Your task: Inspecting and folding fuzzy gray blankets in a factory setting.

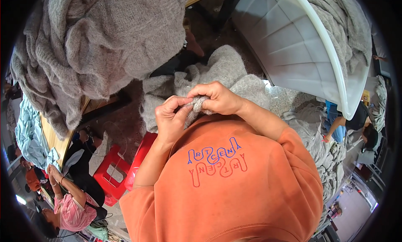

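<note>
A fuzzy grey-brown knit garment [228,62] lies bunched over my lap, spreading out beyond both hands. My left hand [171,116] pinches a thick edge of the knit between thumb and fingers. From the other side my right hand [215,98] grips the same edge, its thumb and forefinger close to the left fingertips. A short raised fold of knit [198,104] shows between the two hands. Whether any small tool or thread sits in the fingers is too fine to make out.
A large heap of grey knits [113,41] covers the table at upper left. At upper right stands a big white plastic tub [289,36] with more knit in it. Red plastic stools [112,168] are at my left. A co-worker in pink [75,212] handles pale blue cloth [31,133].
</note>
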`<state>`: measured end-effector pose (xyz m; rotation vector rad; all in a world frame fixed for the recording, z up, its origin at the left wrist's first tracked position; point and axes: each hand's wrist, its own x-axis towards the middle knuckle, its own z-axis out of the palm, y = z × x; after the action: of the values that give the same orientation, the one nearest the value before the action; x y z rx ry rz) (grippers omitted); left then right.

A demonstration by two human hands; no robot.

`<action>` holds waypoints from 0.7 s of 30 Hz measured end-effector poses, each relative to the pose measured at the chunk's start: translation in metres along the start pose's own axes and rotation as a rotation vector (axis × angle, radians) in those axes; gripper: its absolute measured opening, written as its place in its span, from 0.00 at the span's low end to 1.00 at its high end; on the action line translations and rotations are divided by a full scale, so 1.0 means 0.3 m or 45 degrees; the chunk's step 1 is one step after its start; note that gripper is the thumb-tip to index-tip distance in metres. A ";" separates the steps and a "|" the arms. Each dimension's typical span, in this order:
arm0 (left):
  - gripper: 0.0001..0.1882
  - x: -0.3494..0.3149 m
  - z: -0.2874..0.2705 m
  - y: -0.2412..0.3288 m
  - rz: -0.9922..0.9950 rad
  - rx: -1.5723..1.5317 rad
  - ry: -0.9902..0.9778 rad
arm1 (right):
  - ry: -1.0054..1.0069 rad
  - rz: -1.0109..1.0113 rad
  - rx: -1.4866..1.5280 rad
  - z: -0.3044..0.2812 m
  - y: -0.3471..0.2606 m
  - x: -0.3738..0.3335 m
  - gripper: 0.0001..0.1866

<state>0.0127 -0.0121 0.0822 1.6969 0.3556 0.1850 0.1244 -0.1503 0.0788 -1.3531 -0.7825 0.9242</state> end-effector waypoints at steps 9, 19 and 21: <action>0.05 -0.015 0.009 -0.026 -0.062 -0.011 -0.022 | 0.039 0.015 -0.423 -0.005 0.019 -0.009 0.07; 0.05 -0.019 0.025 -0.041 0.022 0.034 0.034 | 0.035 0.099 -0.267 0.007 0.045 -0.032 0.08; 0.05 -0.016 0.027 -0.045 0.039 0.048 0.054 | 0.127 0.107 -0.425 0.021 0.043 -0.036 0.08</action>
<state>0.0091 -0.0195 0.0682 1.7382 0.3670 0.2383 0.1126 -0.1573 0.0671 -1.7214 -0.8329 0.8074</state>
